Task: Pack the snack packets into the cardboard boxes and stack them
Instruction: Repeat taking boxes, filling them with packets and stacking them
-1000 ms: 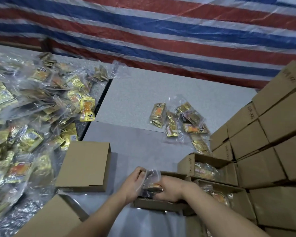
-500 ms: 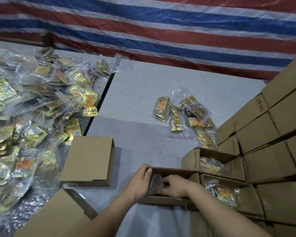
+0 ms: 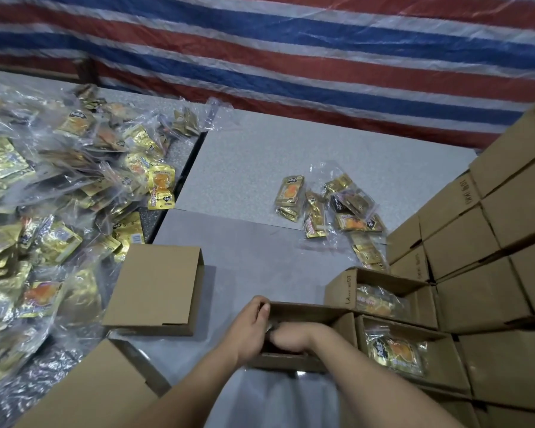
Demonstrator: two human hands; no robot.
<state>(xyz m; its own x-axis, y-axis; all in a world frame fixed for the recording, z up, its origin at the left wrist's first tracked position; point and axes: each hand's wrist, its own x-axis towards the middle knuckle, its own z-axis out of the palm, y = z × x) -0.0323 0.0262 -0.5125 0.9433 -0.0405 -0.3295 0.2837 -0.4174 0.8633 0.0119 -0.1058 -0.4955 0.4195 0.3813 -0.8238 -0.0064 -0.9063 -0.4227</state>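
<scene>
An open cardboard box (image 3: 309, 308) stands on the grey table right in front of me. My left hand (image 3: 249, 330) grips its left wall, thumb over the rim. Inside the box, my right hand (image 3: 294, 338) is curled down on a clear bag of snack packets; only a sliver of the bag (image 3: 272, 327) shows between my hands. To the right, two more open boxes hold gold and orange snack packets (image 3: 379, 301) (image 3: 396, 353).
A big heap of bagged packets (image 3: 44, 196) covers the left side. A few loose packets (image 3: 328, 205) lie mid-table. A closed box (image 3: 158, 288) and another box (image 3: 84, 390) sit at the near left. Stacked boxes (image 3: 491, 242) wall off the right.
The bag of packets, held above the box a second ago, has gone down into it under my right hand. My left hand has shifted from the bag to the box wall.
</scene>
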